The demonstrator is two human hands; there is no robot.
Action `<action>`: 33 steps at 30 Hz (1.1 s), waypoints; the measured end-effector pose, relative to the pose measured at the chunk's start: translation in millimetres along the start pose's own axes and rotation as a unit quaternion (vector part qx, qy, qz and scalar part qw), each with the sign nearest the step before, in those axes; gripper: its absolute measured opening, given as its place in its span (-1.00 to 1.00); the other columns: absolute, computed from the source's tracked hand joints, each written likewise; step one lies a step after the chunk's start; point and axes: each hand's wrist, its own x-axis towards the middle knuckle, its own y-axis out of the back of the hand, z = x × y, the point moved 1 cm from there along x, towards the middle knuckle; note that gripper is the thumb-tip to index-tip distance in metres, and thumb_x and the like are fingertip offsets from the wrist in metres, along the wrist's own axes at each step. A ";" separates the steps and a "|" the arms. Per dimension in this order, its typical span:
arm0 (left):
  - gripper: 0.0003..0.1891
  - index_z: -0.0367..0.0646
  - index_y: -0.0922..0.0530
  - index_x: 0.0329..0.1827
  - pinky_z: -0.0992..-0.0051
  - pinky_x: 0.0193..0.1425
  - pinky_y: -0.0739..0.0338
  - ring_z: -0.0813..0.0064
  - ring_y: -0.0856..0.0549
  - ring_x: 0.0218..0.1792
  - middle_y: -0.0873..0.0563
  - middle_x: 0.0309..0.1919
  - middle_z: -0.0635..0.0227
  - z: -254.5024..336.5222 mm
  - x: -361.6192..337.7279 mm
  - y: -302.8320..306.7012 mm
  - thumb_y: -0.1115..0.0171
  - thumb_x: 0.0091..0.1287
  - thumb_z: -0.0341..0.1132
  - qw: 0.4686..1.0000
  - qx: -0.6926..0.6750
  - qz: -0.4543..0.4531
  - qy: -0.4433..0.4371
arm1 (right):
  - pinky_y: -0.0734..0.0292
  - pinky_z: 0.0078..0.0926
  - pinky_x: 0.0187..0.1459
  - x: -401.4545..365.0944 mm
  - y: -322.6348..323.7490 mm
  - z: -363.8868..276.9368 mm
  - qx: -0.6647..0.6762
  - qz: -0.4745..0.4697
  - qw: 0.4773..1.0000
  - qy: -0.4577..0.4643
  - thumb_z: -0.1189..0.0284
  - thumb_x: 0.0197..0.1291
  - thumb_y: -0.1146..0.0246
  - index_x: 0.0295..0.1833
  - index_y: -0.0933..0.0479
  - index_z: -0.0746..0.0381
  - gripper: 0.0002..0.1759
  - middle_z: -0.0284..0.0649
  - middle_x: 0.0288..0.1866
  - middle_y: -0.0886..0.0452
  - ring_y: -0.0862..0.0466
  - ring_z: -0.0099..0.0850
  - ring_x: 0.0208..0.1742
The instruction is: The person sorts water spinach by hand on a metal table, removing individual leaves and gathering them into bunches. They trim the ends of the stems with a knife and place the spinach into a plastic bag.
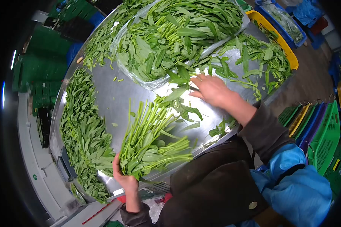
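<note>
My left hand [125, 181] is wrapped round the leafy lower end of a bunch of green stems [147, 142] near the table's front edge, its cut stem ends pointing up and to the right. Over the metal table [106, 85], my right hand [210, 90] reaches palm down with fingers spread, beside a few loose leafy stems [180, 94]. Whether its fingertips touch them I cannot tell. Just beyond it lies a large clear plastic bag [155, 84], open and full of leafy greens [178, 34].
A long row of greens [83, 132] lines the table's left side. More loose greens [267, 56] lie at the right, by a yellow crate [288, 53] and a blue crate [282, 22]. Stacked green crates [326, 136] stand at the right, others [45, 56] at the left.
</note>
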 end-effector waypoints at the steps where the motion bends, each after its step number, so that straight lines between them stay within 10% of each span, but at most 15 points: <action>1: -0.36 -0.37 -0.39 0.25 0.45 0.28 -0.38 0.41 -0.55 0.13 -0.55 0.14 0.18 1.1 -0.9 -0.6 -0.27 -0.02 -0.65 1.000 0.002 0.013 0.000 | -0.51 -0.39 -0.20 -14.1 -2.4 -13.8 -0.030 0.044 0.997 0.049 0.12 0.31 -0.15 0.02 -0.54 0.27 -0.57 -0.16 -0.35 -0.62 -0.63 -0.37 -0.34; 13: -0.37 -0.34 -0.39 0.25 0.46 0.23 -0.42 0.42 -0.60 0.03 -0.60 0.06 0.21 9.3 -5.1 -15.7 -0.33 0.03 -0.62 0.993 0.070 0.008 -0.097 | -0.44 -0.61 -0.66 -30.6 -95.5 -61.4 0.341 -0.240 0.908 -0.045 0.30 0.29 -0.18 -0.07 -0.56 0.44 -0.64 -0.19 -0.53 -0.63 -0.54 -0.58 -0.69; 18: -0.40 -0.38 -0.44 0.18 0.45 0.14 -0.48 0.42 -0.65 -0.07 -0.65 -0.02 0.17 6.0 -6.1 -12.7 -0.37 -0.02 -0.62 0.992 0.077 0.030 -0.094 | -0.42 -0.61 -0.69 -26.1 -65.7 -44.6 0.365 -0.218 0.903 -0.060 0.34 0.28 -0.17 -0.12 -0.58 0.38 -0.71 -0.19 -0.51 -0.63 -0.55 -0.56 -0.70; 20: -0.40 -0.37 -0.44 0.19 0.44 0.18 -0.45 0.41 -0.63 -0.03 -0.63 0.00 0.18 4.5 -5.8 -8.4 -0.32 -0.02 -0.63 0.996 0.048 0.056 -0.055 | -0.43 -0.61 -0.69 -19.1 -43.3 -34.1 0.587 -0.074 0.803 -0.074 0.35 0.28 -0.16 -0.13 -0.59 0.37 -0.72 -0.19 -0.51 -0.64 -0.57 -0.53 -0.69; 24: -0.40 -0.35 -0.44 0.20 0.45 0.21 -0.43 0.41 -0.62 -0.01 -0.61 0.02 0.19 7.6 -5.4 -8.6 -0.29 -0.02 -0.63 0.997 0.010 0.070 -0.030 | -0.46 -0.59 -0.67 -28.9 -28.7 -46.1 0.171 -0.095 0.981 0.012 0.27 0.30 -0.17 -0.06 -0.56 0.42 -0.62 -0.19 -0.53 -0.65 -0.57 -0.51 -0.70; 28: -0.37 -0.35 -0.43 0.20 0.45 0.20 -0.44 0.40 -0.61 0.00 -0.61 0.04 0.18 13.3 -1.9 -18.5 -0.38 -0.04 -0.61 0.995 0.057 0.049 -0.072 | -0.45 -0.58 -0.64 -52.2 -64.7 -87.1 0.126 -0.150 0.980 0.033 0.26 0.26 -0.24 0.09 -0.51 0.42 -0.55 -0.19 -0.51 -0.66 -0.55 -0.56 -0.68; 33: -0.39 -0.37 -0.44 0.18 0.43 0.18 -0.46 0.39 -0.63 0.00 -0.62 0.04 0.16 21.2 -3.1 -19.3 -0.38 -0.02 -0.65 0.996 0.038 0.024 -0.077 | -0.45 -0.59 -0.70 -35.0 -80.3 -68.1 0.336 -0.217 0.915 -0.055 0.41 0.24 -0.19 -0.20 -0.55 0.39 -0.78 -0.15 -0.53 -0.63 -0.55 -0.51 -0.72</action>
